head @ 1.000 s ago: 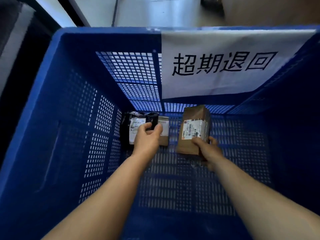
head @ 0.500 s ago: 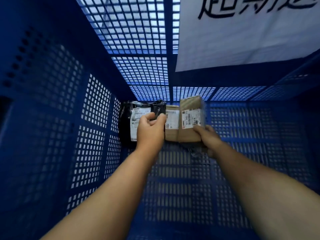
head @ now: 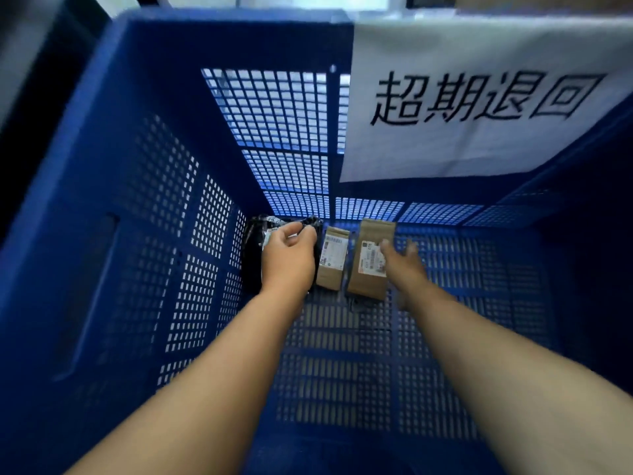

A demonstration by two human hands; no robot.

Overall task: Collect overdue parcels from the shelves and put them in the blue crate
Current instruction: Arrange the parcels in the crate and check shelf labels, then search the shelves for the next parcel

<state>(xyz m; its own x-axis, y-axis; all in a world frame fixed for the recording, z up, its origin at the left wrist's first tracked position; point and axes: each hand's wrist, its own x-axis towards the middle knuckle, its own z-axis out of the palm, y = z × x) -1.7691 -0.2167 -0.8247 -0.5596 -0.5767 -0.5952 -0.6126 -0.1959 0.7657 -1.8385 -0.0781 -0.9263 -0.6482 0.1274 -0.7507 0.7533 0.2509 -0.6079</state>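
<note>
The head view shows the right hand (head: 402,265) has released the larger of 2 brown parcels (head: 369,260), fingers loose, while the left hand (head: 289,257) grips 1 black parcel (head: 252,255) in 1 blue crate (head: 113,200).

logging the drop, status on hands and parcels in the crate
Left hand grips black bag. Right hand open, blurred, beside big box. Small box between them; all on crate floor. Nothing in the way.

Three labelled parcels — one black (head: 255,255), two brown (head: 333,261) (head: 368,260) — lie side by side on the blue crate (head: 144,173) floor.
</note>
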